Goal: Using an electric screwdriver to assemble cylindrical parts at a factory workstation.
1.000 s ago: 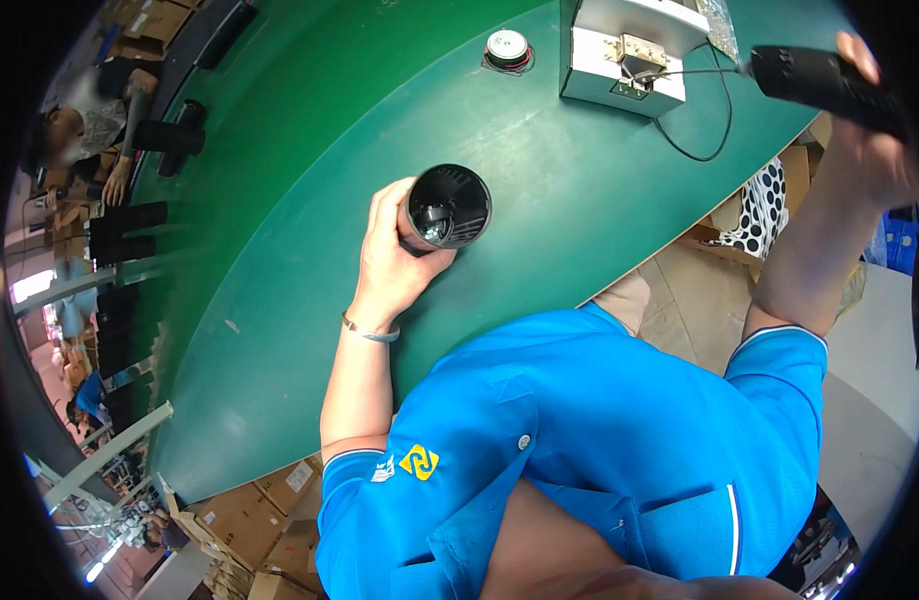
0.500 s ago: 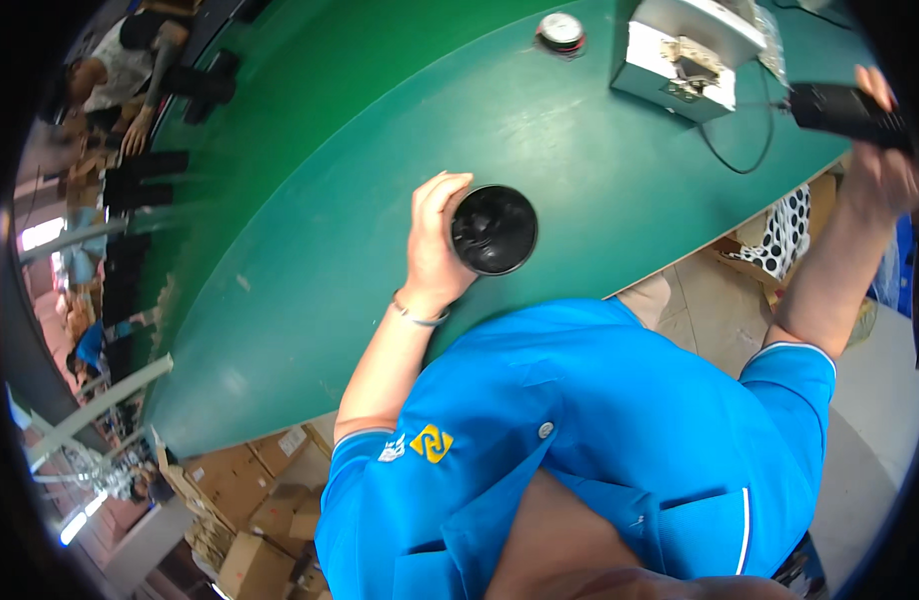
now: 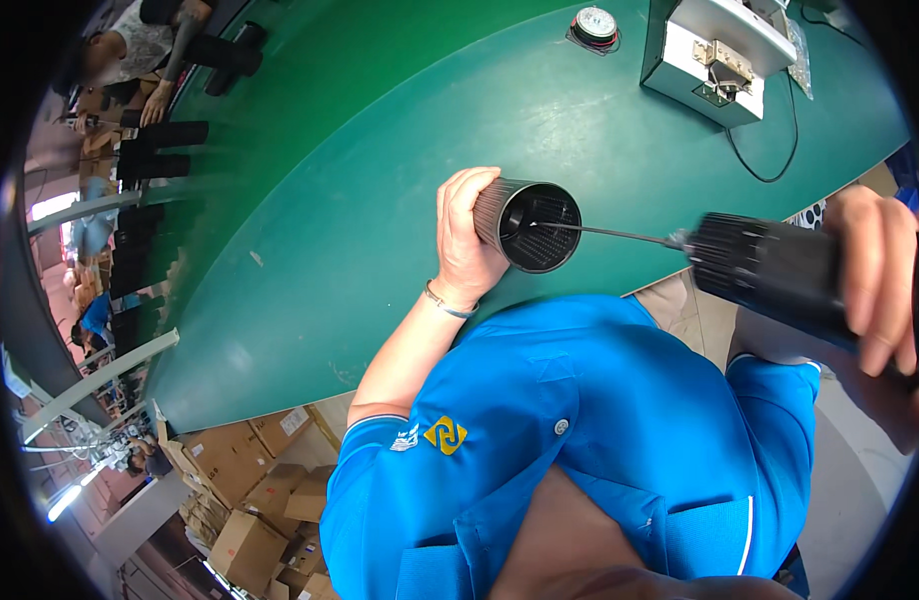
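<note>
My left hand (image 3: 467,228) is wrapped round a black ribbed cylindrical housing (image 3: 500,205), its open end turned to the right over the green table. My right hand (image 3: 875,275) grips a black electric screwdriver (image 3: 770,262) at the right. A long thin bit (image 3: 620,235) runs from the tool to the left, and its end reaches into the mouth of the housing. Whether the tip touches anything inside is too dark to tell.
On the green table (image 3: 380,250) stand a white box-shaped device (image 3: 705,75) with metal parts and a cable, and a round white-topped part (image 3: 595,25) with wires. Cardboard boxes (image 3: 250,550) lie below at left. Another person (image 3: 145,60) works at the far left near black cylinders (image 3: 175,135).
My right hand has brought the screwdriver down and left from the upper right, and its bit has entered the housing. The left hand has tilted the housing's mouth rightward.
</note>
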`<state>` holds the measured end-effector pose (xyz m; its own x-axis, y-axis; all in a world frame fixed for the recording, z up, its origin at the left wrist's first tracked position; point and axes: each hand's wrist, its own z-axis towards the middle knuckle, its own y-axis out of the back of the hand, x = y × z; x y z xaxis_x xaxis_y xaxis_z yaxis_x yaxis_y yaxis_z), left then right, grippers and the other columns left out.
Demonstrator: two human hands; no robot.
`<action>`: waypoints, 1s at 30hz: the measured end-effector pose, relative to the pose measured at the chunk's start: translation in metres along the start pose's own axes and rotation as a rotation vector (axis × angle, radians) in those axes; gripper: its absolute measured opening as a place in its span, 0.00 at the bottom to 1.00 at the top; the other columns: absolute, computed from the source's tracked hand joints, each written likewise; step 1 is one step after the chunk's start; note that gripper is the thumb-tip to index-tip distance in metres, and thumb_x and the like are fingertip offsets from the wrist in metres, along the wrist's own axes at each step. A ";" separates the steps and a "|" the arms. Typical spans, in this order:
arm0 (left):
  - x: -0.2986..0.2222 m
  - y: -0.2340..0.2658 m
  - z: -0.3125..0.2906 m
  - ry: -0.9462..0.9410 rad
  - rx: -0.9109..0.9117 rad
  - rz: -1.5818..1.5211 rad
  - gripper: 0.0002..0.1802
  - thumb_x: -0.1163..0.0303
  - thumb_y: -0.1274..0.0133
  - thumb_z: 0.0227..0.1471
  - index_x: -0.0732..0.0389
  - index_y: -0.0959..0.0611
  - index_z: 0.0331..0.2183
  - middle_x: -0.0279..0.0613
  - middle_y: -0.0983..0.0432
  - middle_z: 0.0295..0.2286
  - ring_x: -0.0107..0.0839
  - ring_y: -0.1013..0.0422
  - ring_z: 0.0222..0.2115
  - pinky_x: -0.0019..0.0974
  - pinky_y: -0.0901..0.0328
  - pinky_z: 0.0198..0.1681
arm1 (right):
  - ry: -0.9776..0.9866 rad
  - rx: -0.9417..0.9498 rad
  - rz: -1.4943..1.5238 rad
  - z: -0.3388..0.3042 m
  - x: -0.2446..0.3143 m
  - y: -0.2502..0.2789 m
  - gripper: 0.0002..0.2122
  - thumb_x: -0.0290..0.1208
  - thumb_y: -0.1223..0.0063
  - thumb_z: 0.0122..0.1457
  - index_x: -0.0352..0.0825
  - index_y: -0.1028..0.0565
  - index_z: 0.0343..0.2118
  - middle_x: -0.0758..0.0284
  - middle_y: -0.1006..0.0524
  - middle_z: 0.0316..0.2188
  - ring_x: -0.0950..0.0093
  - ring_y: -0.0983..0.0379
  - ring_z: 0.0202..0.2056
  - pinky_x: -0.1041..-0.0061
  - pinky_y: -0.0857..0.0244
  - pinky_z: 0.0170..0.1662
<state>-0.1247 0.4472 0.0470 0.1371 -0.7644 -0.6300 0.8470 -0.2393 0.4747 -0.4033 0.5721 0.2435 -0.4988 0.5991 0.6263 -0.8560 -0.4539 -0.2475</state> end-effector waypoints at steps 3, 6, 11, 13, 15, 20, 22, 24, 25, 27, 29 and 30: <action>-0.001 -0.001 0.001 -0.007 0.006 0.010 0.39 0.81 0.34 0.27 0.62 0.32 0.46 0.47 0.29 0.40 0.46 0.31 0.40 0.44 0.36 0.47 | 0.004 0.010 -0.056 0.001 -0.017 -0.005 0.24 0.40 0.40 0.51 0.34 0.34 0.48 0.74 0.27 0.27 0.79 0.28 0.27 0.78 0.34 0.32; 0.000 0.001 0.000 -0.004 0.020 0.030 0.39 0.81 0.34 0.28 0.61 0.32 0.46 0.47 0.29 0.41 0.44 0.32 0.42 0.42 0.36 0.47 | 0.010 0.023 -0.107 0.001 -0.033 -0.005 0.26 0.40 0.39 0.50 0.35 0.35 0.49 0.74 0.27 0.28 0.78 0.28 0.26 0.79 0.34 0.32; 0.001 0.003 0.000 -0.011 0.046 0.068 0.39 0.80 0.34 0.30 0.61 0.33 0.47 0.45 0.30 0.42 0.42 0.33 0.44 0.38 0.36 0.48 | 0.020 0.031 -0.167 0.004 -0.053 -0.007 0.29 0.40 0.37 0.48 0.35 0.37 0.50 0.73 0.27 0.28 0.78 0.27 0.26 0.79 0.33 0.31; -0.001 0.002 0.002 -0.006 0.026 0.050 0.38 0.81 0.35 0.29 0.61 0.32 0.46 0.46 0.29 0.40 0.44 0.32 0.41 0.42 0.36 0.47 | 0.023 0.030 -0.194 0.004 -0.056 -0.010 0.30 0.40 0.36 0.47 0.36 0.37 0.51 0.73 0.27 0.28 0.78 0.27 0.26 0.79 0.33 0.31; -0.002 0.001 0.004 -0.006 0.014 0.042 0.38 0.81 0.35 0.29 0.61 0.31 0.46 0.46 0.29 0.40 0.46 0.31 0.40 0.44 0.36 0.46 | 0.028 0.028 -0.211 0.005 -0.060 -0.011 0.31 0.40 0.35 0.46 0.36 0.38 0.51 0.73 0.27 0.28 0.78 0.26 0.26 0.79 0.33 0.31; -0.002 0.002 0.003 -0.010 0.009 0.044 0.38 0.81 0.35 0.29 0.61 0.31 0.46 0.46 0.29 0.40 0.46 0.31 0.40 0.43 0.36 0.46 | 0.036 0.009 -0.249 0.007 -0.072 -0.011 0.34 0.40 0.33 0.44 0.36 0.39 0.52 0.72 0.27 0.28 0.78 0.26 0.26 0.80 0.32 0.30; -0.002 0.001 0.003 -0.020 -0.001 0.040 0.38 0.81 0.35 0.29 0.61 0.31 0.46 0.47 0.29 0.40 0.46 0.31 0.40 0.43 0.36 0.46 | 0.023 -0.013 -0.238 0.006 -0.072 -0.015 0.33 0.40 0.33 0.44 0.36 0.39 0.51 0.71 0.27 0.28 0.77 0.26 0.26 0.79 0.32 0.31; -0.002 0.001 0.002 -0.022 -0.009 0.034 0.37 0.81 0.35 0.29 0.61 0.31 0.46 0.47 0.29 0.40 0.46 0.31 0.40 0.43 0.36 0.46 | 0.033 0.004 -0.213 0.007 -0.076 -0.015 0.32 0.39 0.33 0.45 0.36 0.38 0.50 0.71 0.27 0.28 0.77 0.26 0.26 0.79 0.32 0.30; -0.002 0.002 0.001 -0.019 -0.012 0.029 0.37 0.81 0.35 0.29 0.61 0.31 0.46 0.47 0.29 0.40 0.46 0.31 0.40 0.43 0.36 0.46 | 0.041 0.008 -0.203 0.006 -0.078 -0.016 0.31 0.39 0.33 0.45 0.37 0.38 0.49 0.71 0.27 0.28 0.77 0.26 0.26 0.79 0.32 0.30; -0.002 0.002 0.000 -0.015 -0.016 0.021 0.37 0.80 0.35 0.29 0.62 0.31 0.46 0.46 0.29 0.40 0.45 0.31 0.40 0.43 0.36 0.46 | 0.056 0.006 -0.190 0.005 -0.083 -0.019 0.30 0.39 0.33 0.45 0.37 0.37 0.48 0.71 0.27 0.28 0.77 0.26 0.26 0.79 0.32 0.29; -0.002 0.003 -0.001 -0.014 -0.017 0.013 0.37 0.80 0.35 0.29 0.62 0.32 0.46 0.46 0.29 0.40 0.45 0.31 0.40 0.42 0.36 0.46 | 0.038 -0.006 -0.193 0.006 -0.082 -0.025 0.29 0.38 0.32 0.45 0.37 0.37 0.47 0.71 0.27 0.27 0.77 0.26 0.25 0.79 0.32 0.29; -0.002 0.003 -0.001 -0.013 -0.025 -0.007 0.38 0.80 0.34 0.29 0.62 0.32 0.46 0.46 0.29 0.40 0.45 0.31 0.40 0.42 0.36 0.46 | 0.031 -0.009 -0.193 0.007 -0.082 -0.029 0.29 0.37 0.32 0.45 0.37 0.37 0.47 0.71 0.27 0.27 0.77 0.26 0.25 0.79 0.32 0.29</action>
<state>-0.1218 0.4482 0.0491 0.1245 -0.7708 -0.6248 0.8604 -0.2298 0.4548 -0.3370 0.5312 0.2045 -0.3290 0.6944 0.6400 -0.9373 -0.3227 -0.1318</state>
